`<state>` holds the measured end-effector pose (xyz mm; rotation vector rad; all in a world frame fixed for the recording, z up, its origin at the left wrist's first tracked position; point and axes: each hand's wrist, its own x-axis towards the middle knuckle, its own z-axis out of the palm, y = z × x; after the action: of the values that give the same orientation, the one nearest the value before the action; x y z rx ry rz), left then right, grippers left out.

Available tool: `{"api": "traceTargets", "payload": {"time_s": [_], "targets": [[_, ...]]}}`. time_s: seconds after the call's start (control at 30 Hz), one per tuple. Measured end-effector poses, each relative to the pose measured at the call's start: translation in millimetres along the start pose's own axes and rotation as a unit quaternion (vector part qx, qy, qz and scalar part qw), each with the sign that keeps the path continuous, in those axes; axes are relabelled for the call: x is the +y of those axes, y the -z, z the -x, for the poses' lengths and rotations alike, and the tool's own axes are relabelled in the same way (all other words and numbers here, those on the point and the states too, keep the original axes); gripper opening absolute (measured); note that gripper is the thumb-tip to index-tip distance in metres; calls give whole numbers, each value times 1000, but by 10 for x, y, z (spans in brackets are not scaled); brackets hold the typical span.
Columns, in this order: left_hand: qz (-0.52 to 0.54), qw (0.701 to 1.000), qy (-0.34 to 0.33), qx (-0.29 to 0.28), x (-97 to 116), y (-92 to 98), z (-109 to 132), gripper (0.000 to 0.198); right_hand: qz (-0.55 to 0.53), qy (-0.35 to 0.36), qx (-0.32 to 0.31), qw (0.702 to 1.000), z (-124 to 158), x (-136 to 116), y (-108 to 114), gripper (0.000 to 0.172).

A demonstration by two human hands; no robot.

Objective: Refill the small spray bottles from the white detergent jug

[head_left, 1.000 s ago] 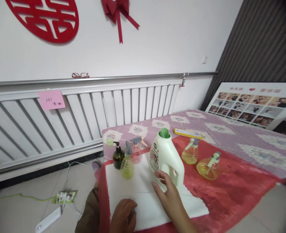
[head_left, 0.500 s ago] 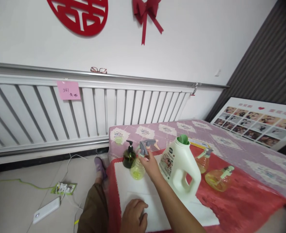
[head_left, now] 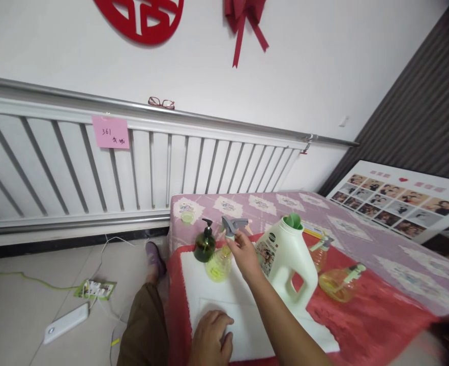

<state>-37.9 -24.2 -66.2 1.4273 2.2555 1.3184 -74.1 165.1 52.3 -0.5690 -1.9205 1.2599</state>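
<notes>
My right hand [head_left: 243, 254] reaches over the white cloth [head_left: 224, 300] and closes round the neck of a yellow-green spray bottle [head_left: 218, 264] with a grey trigger head. A dark green pump bottle [head_left: 204, 245] stands just left of it. A big white detergent jug [head_left: 287, 264] with a green cap stands to the right of my hand. My left hand [head_left: 210, 339] rests curled on the near part of the white cloth, holding nothing I can see.
Two yellow spray bottles [head_left: 340, 282] stand on the red cloth [head_left: 369, 315] at the right. The table has a pink patterned cover [head_left: 361, 229]. A white radiator [head_left: 94, 168] runs along the wall. A power strip [head_left: 94, 290] and cables lie on the floor.
My right hand left the white jug, moved left to the yellow-green spray bottle and took hold of its neck. The view swung left and up. My left hand stayed on the cloth.
</notes>
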Motion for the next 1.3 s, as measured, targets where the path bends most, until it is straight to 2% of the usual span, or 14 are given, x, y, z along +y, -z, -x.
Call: {"api": "traceTargets", "payload": {"time_s": [0.27,0.43,0.57,0.67,0.77,0.83,0.93,1.03,1.13,1.3], "targets": [[5,1000,-7,-18,-54,0,6,38,-63,27,39,997,-67,-208,41,41],[24,999,3,-35,-109,-9,13,36,-97,56,84,990,-54,-554,204,43],[84,996,41,-10,-52,43,-6,34,-105,60,118,986,90,-727,375,43],[151,982,115,-12,-2,149,-45,30,-95,35,127,987,288,-643,503,45],[200,966,164,-9,-7,288,-122,29,-75,-4,127,989,530,-398,624,46],[200,967,153,33,-41,368,-215,33,-60,-26,128,990,694,-206,694,46],[152,971,130,133,-95,421,-443,46,-40,-52,127,990,920,21,765,46],[88,971,109,196,-107,357,-727,63,-22,-70,125,989,1098,121,796,47],[42,973,94,206,-88,200,-950,80,3,-78,120,990,1226,139,816,46],[26,969,100,223,-110,-42,-1061,88,49,-72,107,990,1340,137,864,44]]}}
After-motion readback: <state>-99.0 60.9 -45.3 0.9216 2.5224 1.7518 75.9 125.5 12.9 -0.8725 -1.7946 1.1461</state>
